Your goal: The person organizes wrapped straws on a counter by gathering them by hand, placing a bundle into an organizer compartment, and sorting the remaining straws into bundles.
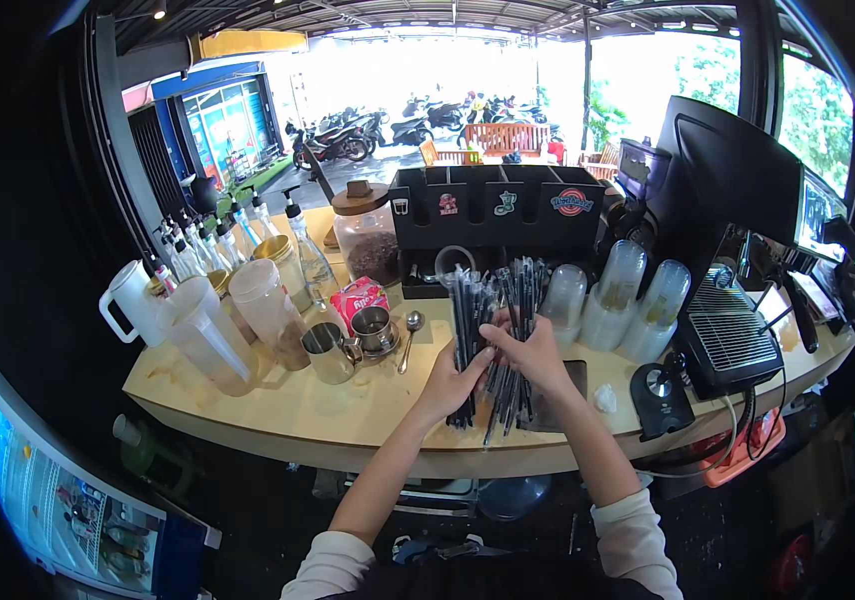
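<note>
Two upright bunches of thin black straws, which look wrapped in clear film, stand above the counter in front of me. My left hand is closed around the left bunch, low on its side. Fingers wrapped, my right hand grips the right bunch, and its fingertips meet the left hand's thumb between the two. The lower straw ends spread out unevenly below my hands. Behind the straws is a black organizer with compartments and stickers. Stacked clear cups stand just right of my right hand.
Left on the wooden counter are plastic pitchers, pump bottles, a lidded jar, a pink packet, metal cups and a spoon. A black espresso machine and a small scale-like device sit at right.
</note>
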Motion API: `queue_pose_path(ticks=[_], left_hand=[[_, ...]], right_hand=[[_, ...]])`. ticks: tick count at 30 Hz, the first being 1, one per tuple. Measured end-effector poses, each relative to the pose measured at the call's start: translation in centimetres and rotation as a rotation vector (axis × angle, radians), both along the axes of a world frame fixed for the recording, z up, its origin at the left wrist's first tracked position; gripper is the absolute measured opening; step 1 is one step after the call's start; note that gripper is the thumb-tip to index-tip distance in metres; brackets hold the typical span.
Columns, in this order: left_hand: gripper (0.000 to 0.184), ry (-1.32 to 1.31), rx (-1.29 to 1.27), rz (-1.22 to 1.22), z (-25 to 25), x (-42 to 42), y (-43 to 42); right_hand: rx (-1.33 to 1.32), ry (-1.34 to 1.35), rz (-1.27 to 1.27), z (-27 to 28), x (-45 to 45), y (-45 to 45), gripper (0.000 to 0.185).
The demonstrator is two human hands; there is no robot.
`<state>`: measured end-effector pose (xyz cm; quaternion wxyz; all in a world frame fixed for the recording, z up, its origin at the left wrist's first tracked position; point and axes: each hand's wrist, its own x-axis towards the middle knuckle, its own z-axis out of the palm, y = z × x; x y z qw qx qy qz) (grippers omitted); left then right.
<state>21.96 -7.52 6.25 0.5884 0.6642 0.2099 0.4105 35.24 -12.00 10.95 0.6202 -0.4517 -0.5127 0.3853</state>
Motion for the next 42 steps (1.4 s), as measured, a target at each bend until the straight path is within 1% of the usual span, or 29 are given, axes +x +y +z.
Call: queue_pose_path(ticks=[2, 4, 6, 8, 10, 12, 14, 16, 18, 21, 25, 27, 30, 32, 34, 36, 39, 42], left_hand=[[0.025, -0.023, -0.003, -0.033, 0.1, -0.1, 0.0], [0.026, -0.099, -0.086, -0.127, 0.6, -0.2, -0.4], [0.026, -0.142, -0.123, -0.092, 0.8, 0.2, -0.8], [0.027, -0.184, -0.160, -0.057, 0.6, 0.4, -0.8], [0.028, -0.133, 0.042, 0.070, -0.1, 0.5, -0.3], [0.027, -0.112, 0.031, 0.058, -0.7, 0.5, 0.3], [0.026, -0.090, 0.020, 0.045, -1.0, 0.6, 0.3], [0.025, -0.021, 0.111, 0.129, 0.0, 0.5, -0.4], [0.025, -0.026, 0.118, 0.114, -0.2, 0.5, -0.3], [0.026, -0.055, 0.130, 0.101, -0.5, 0.6, -0.3], [0.028, -0.106, 0.103, 0.107, -0.4, 0.7, -0.4], [0.029, -0.085, 0.089, 0.085, -0.7, 0.5, -0.1], [0.030, -0.063, 0.054, 0.055, -0.6, 0.5, 0.0], [0.030, -0.062, 0.033, 0.047, -0.3, 0.4, -0.3], [0.030, -0.082, 0.071, 0.082, 0.0, 0.5, -0.6], [0.030, -0.078, 0.092, 0.097, -0.4, 0.7, -0.4], [0.030, -0.069, 0.117, 0.114, -0.6, 0.7, -0.3], [0.029, -0.081, 0.108, 0.126, -0.5, 0.8, -0.4]], right_hand=[[0.003, 0.037, 0.004, -0.6, 0.4, 0.5, 0.026], [0.003, 0.073, 0.010, -0.7, 0.4, 0.4, 0.025], [0.024, 0.087, -0.145, -0.3, 0.0, 0.0, 0.023], [0.004, 0.071, -0.160, -0.3, 0.4, -0.2, 0.022], [-0.013, 0.055, -0.175, -0.2, 0.5, -0.3, 0.021], [-0.011, 0.072, -0.088, -0.3, 0.5, -0.3, 0.021], [0.017, 0.032, -0.106, -0.6, 0.4, -0.1, 0.021], [0.046, -0.009, -0.122, -0.8, 0.4, -0.1, 0.022], [0.007, -0.112, -0.130, -0.7, 0.6, -0.2, 0.021], [-0.045, -0.047, -0.141, 0.1, 0.2, -0.7, 0.018], [0.001, -0.042, -0.118, -0.5, 0.6, -0.2, 0.017], [0.053, -0.059, -0.148, -0.2, 0.2, -0.4, 0.017], [0.012, -0.119, -0.125, 0.1, 0.3, -0.5, 0.020], [0.018, -0.086, -0.122, 0.0, 0.3, -0.4, 0.019], [0.023, -0.054, -0.117, 0.0, 0.2, -0.4, 0.019], [0.023, -0.022, -0.163, 0.0, -0.1, -0.4, 0.018], [0.017, -0.019, -0.109, -0.1, 0.3, -0.2, 0.018], [0.030, -0.023, -0.123, -0.2, 0.3, -0.1, 0.017]])
